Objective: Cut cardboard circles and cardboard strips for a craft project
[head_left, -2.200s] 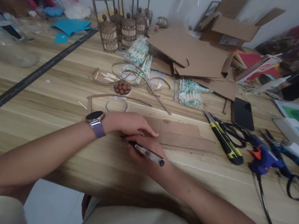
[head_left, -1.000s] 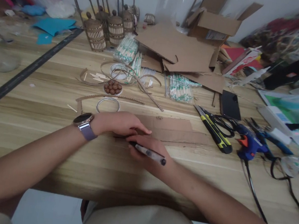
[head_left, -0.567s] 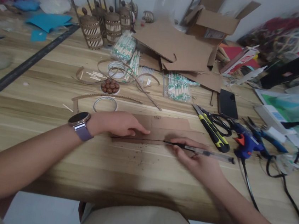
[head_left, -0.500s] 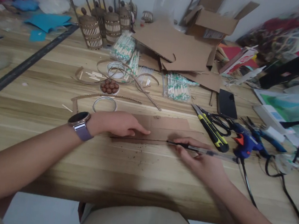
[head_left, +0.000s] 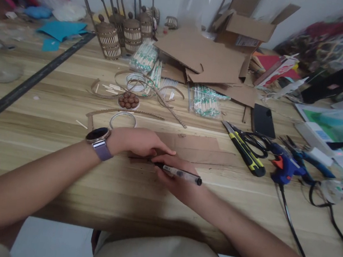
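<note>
A long brown cardboard strip (head_left: 200, 148) lies flat on the wooden table (head_left: 51, 132) near its front edge. My left hand (head_left: 138, 140), with a watch on its wrist, presses flat on the strip's left part, fingers stretched out. Just below it, my right hand (head_left: 176, 178) grips a clear pen (head_left: 179, 172) with a dark tip. The tip touches the strip's lower edge right under my left fingers.
To the right lie a yellow utility knife (head_left: 245, 150), scissors (head_left: 257, 141), a blue glue gun (head_left: 285, 167) with cable, pliers and a black phone (head_left: 262, 119). Behind are a tape ring (head_left: 124, 118), brown beads (head_left: 128, 99), stick packets (head_left: 206, 101), cardboard sheets (head_left: 206, 58) and small wooden lanterns (head_left: 109, 40).
My right hand slid the pen far right along the strip's lower edge, then came back left under my left fingers. My left hand has stayed pressed on the strip.
</note>
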The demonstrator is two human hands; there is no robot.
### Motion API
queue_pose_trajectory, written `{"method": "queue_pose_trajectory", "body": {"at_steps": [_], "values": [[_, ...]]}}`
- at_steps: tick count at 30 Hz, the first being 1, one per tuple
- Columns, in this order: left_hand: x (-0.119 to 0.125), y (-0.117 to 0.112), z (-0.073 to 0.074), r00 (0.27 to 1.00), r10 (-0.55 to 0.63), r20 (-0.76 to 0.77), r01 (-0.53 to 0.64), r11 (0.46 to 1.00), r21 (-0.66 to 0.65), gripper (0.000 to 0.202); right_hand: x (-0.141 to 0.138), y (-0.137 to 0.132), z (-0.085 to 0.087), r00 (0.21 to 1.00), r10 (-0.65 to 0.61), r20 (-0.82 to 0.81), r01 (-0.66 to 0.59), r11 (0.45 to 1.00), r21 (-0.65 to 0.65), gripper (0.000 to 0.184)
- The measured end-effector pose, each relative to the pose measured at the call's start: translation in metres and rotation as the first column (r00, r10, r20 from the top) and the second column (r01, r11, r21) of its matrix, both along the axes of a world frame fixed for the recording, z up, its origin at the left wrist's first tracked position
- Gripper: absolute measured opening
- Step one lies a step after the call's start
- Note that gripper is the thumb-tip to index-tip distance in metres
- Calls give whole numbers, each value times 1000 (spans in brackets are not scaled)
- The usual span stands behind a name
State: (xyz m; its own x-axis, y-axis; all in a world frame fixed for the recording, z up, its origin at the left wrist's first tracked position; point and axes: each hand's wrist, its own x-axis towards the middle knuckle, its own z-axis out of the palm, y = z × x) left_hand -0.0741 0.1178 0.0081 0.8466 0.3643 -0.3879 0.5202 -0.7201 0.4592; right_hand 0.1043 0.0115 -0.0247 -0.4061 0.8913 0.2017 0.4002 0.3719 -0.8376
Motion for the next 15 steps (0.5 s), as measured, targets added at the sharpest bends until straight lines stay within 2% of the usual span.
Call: {"method": "queue_pose_trajectory", "body": {"at_steps": [7, 10, 15], "values": [[0, 0, 0, 1000, 4, 5, -4, 1000, 5, 63, 11, -1, 3, 999, -53, 2, 53, 999, -3, 18], [-2, 1, -1, 1000, -3, 26, 2, 1000, 26, 64, 33, -3, 10, 991, -110, 71, 109, 994, 23, 16], [-5, 3, -6, 999, 10, 53, -12, 999, 32, 64, 89, -8, 27, 945, -198, 260, 192, 980, 46, 17]]}}
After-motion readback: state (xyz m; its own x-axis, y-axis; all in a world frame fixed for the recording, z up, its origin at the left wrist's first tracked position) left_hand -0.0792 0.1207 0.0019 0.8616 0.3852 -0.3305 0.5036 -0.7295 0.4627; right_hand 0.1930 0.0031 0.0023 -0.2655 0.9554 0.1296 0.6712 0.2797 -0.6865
